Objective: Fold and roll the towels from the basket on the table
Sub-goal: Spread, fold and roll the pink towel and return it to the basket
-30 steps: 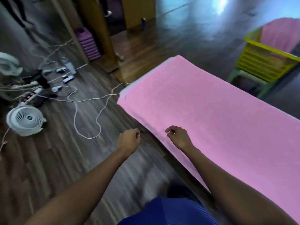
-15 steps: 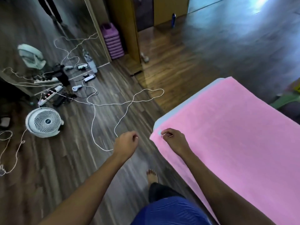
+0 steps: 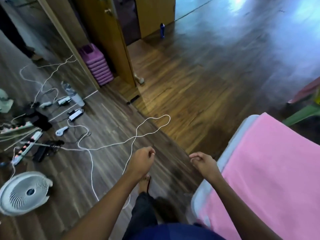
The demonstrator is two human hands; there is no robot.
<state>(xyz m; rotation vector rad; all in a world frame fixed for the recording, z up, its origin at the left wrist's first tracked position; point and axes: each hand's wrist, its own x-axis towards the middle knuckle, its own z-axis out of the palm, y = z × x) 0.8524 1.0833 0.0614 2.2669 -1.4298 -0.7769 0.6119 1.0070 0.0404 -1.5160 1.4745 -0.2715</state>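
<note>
A pink towel (image 3: 270,172) lies spread flat over the grey-white table (image 3: 225,153) at the right. My right hand (image 3: 203,161) hovers just left of the table's near corner, off the towel, its fingers curled with nothing in them. Further left, my left hand (image 3: 143,160) is held over the floor in a loose fist and is empty too. A sliver of the yellow basket (image 3: 318,99) with pink cloth (image 3: 306,90) shows at the right edge, on a green chair (image 3: 303,115).
White cables (image 3: 138,135) loop over the wooden floor ahead of my bare foot (image 3: 144,183). A white fan (image 3: 26,192), power strips (image 3: 26,148), chargers and a water bottle (image 3: 74,96) lie to the left. Purple stacked steps (image 3: 97,66) and a blue bottle (image 3: 162,30) stand further back.
My right hand has come off the towel's corner it was touching and is now beside the table. The view has swung left, so less towel and more floor show.
</note>
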